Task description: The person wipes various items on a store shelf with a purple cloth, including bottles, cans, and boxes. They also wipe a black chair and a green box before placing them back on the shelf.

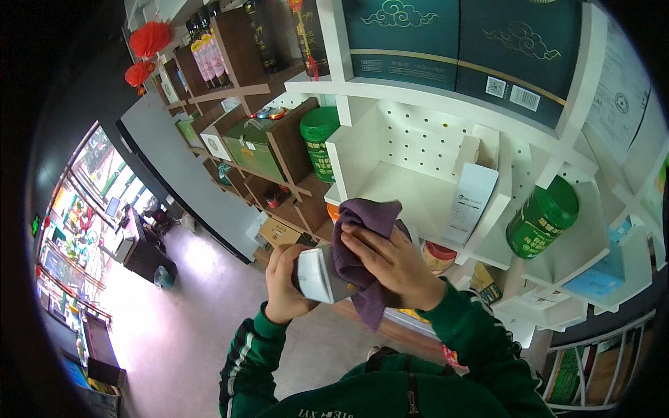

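Note:
A small white carton (315, 275) is gripped in my left hand (287, 282), with its pale end face turned toward me. My right hand (400, 264) presses a folded purple cloth (360, 230) against the carton's side, and the cloth hides part of it. Both hands are held in front of the white shelf unit (413, 193). In the cubby just behind them, a tall white box (470, 201) bearing print leans against the right wall.
Green lidded tubs (543, 217) stand on the shelves, another green tub (320, 141) at left. Large dark green boxes (402, 47) fill the upper shelf. A red-lidded jar (439, 256) sits below my right hand. Brown wooden shelves (308, 204) hold goods; a desk (143, 256) stands far left.

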`<act>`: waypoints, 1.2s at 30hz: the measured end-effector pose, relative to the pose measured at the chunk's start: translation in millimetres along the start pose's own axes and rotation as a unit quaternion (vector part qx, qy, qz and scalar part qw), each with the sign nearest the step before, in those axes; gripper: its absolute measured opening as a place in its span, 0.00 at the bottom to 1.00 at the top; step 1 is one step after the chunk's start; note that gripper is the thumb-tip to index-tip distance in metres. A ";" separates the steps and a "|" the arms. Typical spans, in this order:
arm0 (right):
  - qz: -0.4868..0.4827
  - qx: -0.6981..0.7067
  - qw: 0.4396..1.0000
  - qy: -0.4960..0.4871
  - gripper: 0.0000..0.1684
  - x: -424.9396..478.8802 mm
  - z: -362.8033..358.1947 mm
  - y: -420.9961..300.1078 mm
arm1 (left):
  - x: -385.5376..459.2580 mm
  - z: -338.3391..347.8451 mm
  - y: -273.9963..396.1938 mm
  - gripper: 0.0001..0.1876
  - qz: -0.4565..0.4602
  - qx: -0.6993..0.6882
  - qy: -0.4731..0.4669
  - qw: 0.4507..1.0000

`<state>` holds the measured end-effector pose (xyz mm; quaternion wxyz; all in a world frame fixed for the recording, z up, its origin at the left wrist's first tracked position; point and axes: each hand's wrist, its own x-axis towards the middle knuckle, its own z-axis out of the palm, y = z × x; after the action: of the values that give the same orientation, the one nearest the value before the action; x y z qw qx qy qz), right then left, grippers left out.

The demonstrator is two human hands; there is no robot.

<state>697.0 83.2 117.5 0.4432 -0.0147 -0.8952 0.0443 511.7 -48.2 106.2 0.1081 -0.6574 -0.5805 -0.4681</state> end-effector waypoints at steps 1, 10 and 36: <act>-0.030 -0.015 0.999 0.009 0.28 0.9 0.3 6.9 | -5.3 -6.3 4.3 0.33 -0.027 -0.005 0.000 1.000; 0.319 0.434 0.840 -0.071 0.59 -99.2 38.5 21.3 | -56.3 -9.6 12.4 0.41 -0.254 -0.397 0.103 0.876; 0.244 0.204 0.876 0.363 0.19 -10.5 -45.4 -11.6 | -77.7 65.0 34.1 0.34 -0.378 -0.503 0.268 0.729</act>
<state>739.6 73.9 137.6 0.7055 -0.1573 -0.6103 0.3242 581.8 -65.4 27.3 -0.2733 -0.1890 -0.4071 -0.8508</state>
